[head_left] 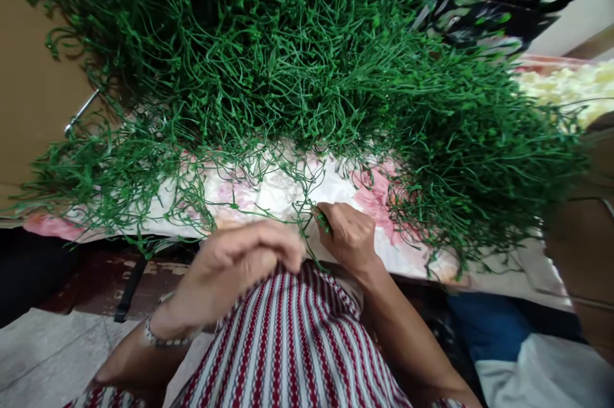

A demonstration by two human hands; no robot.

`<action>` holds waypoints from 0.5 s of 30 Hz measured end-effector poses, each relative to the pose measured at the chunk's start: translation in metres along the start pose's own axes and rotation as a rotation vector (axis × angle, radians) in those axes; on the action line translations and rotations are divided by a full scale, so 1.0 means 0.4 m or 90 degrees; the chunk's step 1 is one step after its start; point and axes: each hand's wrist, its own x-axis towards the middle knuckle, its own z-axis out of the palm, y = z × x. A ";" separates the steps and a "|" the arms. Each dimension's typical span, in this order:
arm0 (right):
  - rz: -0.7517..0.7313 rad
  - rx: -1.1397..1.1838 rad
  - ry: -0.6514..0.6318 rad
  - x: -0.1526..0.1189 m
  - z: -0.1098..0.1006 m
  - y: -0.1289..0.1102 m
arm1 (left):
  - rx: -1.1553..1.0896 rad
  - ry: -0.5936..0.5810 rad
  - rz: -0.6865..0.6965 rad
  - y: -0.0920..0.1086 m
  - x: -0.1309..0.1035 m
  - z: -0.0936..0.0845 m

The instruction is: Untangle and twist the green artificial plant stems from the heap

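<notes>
My right hand [350,235] is closed around thin green plastic stems [307,213], just above the table's front edge. Part of the stems shows to the left of the fist; the rest is hidden in it. To its left, my left hand [244,258] hovers over the edge with bent fingers, blurred by motion, so its grip is unclear. A big heap of artificial green stems [288,62] with small tips fills the far side. Loose stems [129,184] are strewn at the left, and a dense bunch [470,158] lies at the right.
A floral cloth [330,181] covers the table. Cardboard [23,75] stands at the left, with a metal rod [81,112] near it. At the back right are a dark bag with handles [499,18] and pale yellow flowers [570,88].
</notes>
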 end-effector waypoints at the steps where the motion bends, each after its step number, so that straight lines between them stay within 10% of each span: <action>1: -0.010 0.001 0.005 -0.003 0.000 -0.001 | -0.006 0.119 0.025 0.004 0.028 0.002; 7: -0.040 0.012 0.045 -0.024 0.005 -0.006 | 0.020 0.145 -0.200 -0.082 0.186 -0.024; 15: -0.125 0.217 -0.078 -0.023 -0.014 -0.017 | -0.060 0.234 -0.143 -0.109 0.208 0.014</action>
